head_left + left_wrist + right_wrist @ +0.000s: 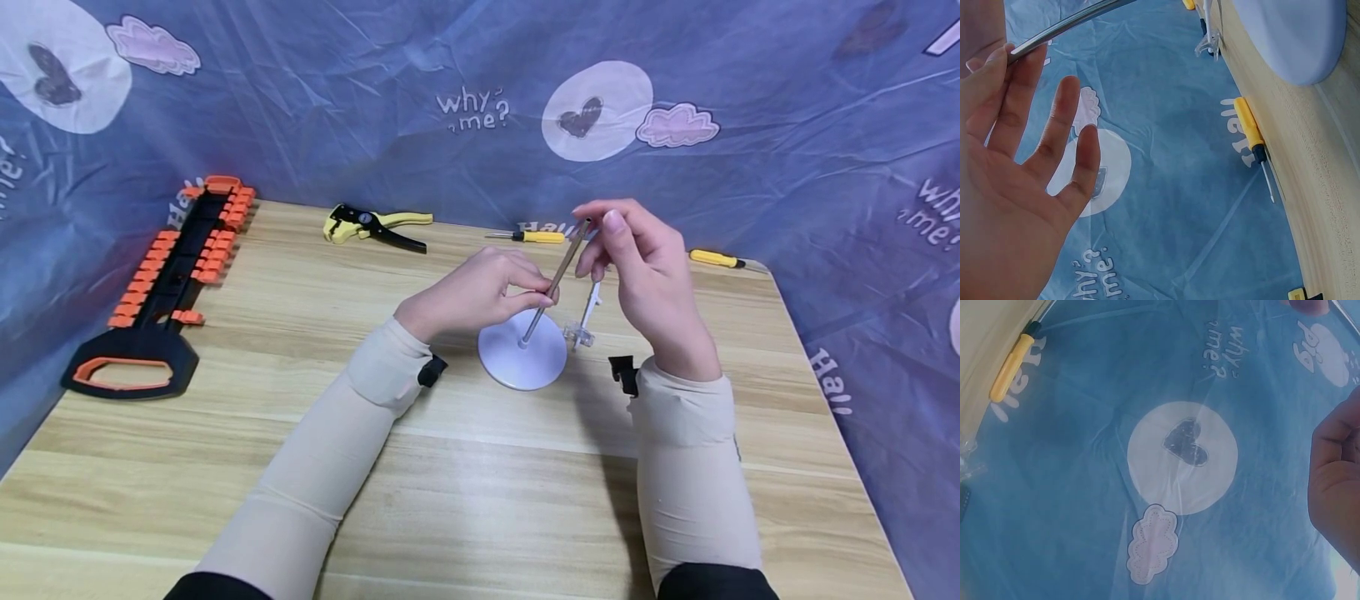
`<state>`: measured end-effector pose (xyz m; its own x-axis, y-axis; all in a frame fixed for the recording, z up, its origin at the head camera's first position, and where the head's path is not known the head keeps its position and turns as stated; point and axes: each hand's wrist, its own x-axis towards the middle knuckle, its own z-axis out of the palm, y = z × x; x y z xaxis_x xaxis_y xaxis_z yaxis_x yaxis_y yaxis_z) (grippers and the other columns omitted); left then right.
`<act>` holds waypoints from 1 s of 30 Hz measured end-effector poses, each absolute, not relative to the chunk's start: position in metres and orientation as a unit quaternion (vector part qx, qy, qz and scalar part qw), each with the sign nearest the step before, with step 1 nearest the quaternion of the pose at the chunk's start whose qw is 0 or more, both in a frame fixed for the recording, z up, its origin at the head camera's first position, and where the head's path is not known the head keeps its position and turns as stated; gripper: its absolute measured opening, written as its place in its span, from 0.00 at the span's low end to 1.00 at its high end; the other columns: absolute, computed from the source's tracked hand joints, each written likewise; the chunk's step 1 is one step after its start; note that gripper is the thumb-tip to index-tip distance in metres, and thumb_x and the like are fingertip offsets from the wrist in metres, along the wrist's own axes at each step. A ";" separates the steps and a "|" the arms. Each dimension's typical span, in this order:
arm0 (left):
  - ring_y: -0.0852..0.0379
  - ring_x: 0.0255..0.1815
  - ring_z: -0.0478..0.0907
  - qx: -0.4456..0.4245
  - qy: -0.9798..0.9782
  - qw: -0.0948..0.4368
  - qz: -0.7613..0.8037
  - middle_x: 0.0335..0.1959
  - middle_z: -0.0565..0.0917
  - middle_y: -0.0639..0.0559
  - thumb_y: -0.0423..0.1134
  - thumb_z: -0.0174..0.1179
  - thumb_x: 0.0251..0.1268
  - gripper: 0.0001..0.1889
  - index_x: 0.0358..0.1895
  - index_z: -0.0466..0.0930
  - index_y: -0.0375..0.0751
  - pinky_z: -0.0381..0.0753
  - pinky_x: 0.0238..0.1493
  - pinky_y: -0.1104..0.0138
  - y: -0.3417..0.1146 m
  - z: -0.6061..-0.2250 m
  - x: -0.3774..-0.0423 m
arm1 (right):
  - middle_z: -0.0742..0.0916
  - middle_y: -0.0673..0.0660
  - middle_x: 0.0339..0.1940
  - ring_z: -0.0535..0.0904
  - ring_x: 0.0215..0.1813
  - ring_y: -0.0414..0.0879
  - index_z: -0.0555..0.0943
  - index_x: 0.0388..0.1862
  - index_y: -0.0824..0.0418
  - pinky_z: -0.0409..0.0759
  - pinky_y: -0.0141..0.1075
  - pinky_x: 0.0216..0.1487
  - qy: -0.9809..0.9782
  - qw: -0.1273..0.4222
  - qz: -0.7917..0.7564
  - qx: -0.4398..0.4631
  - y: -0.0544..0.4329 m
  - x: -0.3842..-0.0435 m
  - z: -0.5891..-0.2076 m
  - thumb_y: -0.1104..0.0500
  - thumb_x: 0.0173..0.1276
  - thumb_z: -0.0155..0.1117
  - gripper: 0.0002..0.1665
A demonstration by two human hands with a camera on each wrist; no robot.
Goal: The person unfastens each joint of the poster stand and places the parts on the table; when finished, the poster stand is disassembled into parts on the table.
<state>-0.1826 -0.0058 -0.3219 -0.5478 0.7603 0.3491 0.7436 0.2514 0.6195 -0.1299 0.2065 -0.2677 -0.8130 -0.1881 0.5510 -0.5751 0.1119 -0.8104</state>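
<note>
A metal rod (558,275) stands tilted on a round white base (522,367) on the table. My left hand (487,287) pinches the rod above the base between thumb and finger. In the left wrist view, its other fingers are spread out from the rod (1063,26). My right hand (648,267) is at the rod's upper end with its fingers loosely bent. Its thumb stands apart from the rod there, and whether a fingertip touches the rod is hard to tell. Behind the base lies a thin white piece with a clear plastic bracket (579,335).
Yellow-and-black wire strippers (375,229) lie at the back left. One yellow-handled screwdriver (540,237) lies behind my hands, another screwdriver (716,258) at the back right. A black-and-orange rack (183,267) rests on the left. A printed blue sheet (360,108) hangs behind the table.
</note>
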 end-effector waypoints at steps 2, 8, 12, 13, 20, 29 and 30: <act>0.61 0.49 0.87 0.476 0.790 0.010 0.386 0.44 0.92 0.55 0.41 0.67 0.77 0.09 0.51 0.94 0.47 0.81 0.58 0.66 -0.006 -0.322 -0.182 | 0.85 0.56 0.26 0.80 0.26 0.44 0.86 0.53 0.69 0.75 0.31 0.28 -0.729 0.157 0.611 0.264 0.206 -0.130 -0.267 0.55 0.87 0.52 0.20; 0.61 0.48 0.86 0.479 0.789 0.005 0.384 0.43 0.92 0.55 0.41 0.67 0.76 0.09 0.50 0.94 0.46 0.81 0.57 0.66 -0.006 -0.322 -0.183 | 0.86 0.56 0.32 0.81 0.26 0.44 0.85 0.51 0.75 0.76 0.31 0.28 -0.731 0.145 0.610 0.268 0.205 -0.128 -0.266 0.57 0.87 0.53 0.21; 0.62 0.48 0.87 0.486 0.785 -0.003 0.384 0.44 0.92 0.56 0.40 0.67 0.76 0.08 0.49 0.94 0.46 0.81 0.58 0.66 -0.006 -0.323 -0.184 | 0.86 0.57 0.30 0.81 0.26 0.44 0.83 0.48 0.80 0.76 0.31 0.29 -0.734 0.131 0.609 0.271 0.205 -0.127 -0.266 0.60 0.85 0.56 0.20; 0.62 0.48 0.87 0.488 0.784 -0.004 0.385 0.44 0.92 0.56 0.40 0.67 0.76 0.08 0.49 0.94 0.46 0.81 0.58 0.66 -0.006 -0.323 -0.184 | 0.86 0.57 0.30 0.81 0.27 0.44 0.83 0.47 0.81 0.76 0.31 0.29 -0.734 0.129 0.609 0.272 0.205 -0.127 -0.266 0.61 0.85 0.56 0.20; 0.62 0.48 0.86 0.489 0.785 -0.004 0.380 0.44 0.92 0.56 0.40 0.67 0.76 0.08 0.49 0.94 0.47 0.81 0.58 0.67 -0.006 -0.322 -0.182 | 0.88 0.50 0.33 0.82 0.27 0.42 0.83 0.47 0.81 0.77 0.30 0.29 -0.736 0.142 0.599 0.282 0.204 -0.127 -0.266 0.67 0.82 0.59 0.14; 0.62 0.50 0.87 0.476 0.800 0.007 0.365 0.45 0.92 0.56 0.42 0.66 0.77 0.09 0.51 0.94 0.48 0.81 0.58 0.66 -0.005 -0.322 -0.182 | 0.89 0.49 0.36 0.81 0.27 0.45 0.83 0.47 0.80 0.77 0.30 0.29 -0.739 0.152 0.595 0.279 0.203 -0.127 -0.266 0.67 0.81 0.60 0.13; 0.62 0.50 0.87 0.474 0.803 0.008 0.361 0.46 0.92 0.57 0.42 0.66 0.77 0.09 0.51 0.94 0.48 0.81 0.58 0.66 -0.005 -0.322 -0.182 | 0.89 0.49 0.37 0.81 0.27 0.44 0.83 0.47 0.80 0.77 0.31 0.29 -0.739 0.153 0.594 0.278 0.203 -0.127 -0.267 0.67 0.81 0.60 0.13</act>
<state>-0.1823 -0.0054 -0.3219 -0.5512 0.7670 0.3285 0.7549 0.2906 0.5880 -0.1267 0.2031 -0.2668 -0.7988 -0.2290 0.5563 -0.5924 0.1392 -0.7935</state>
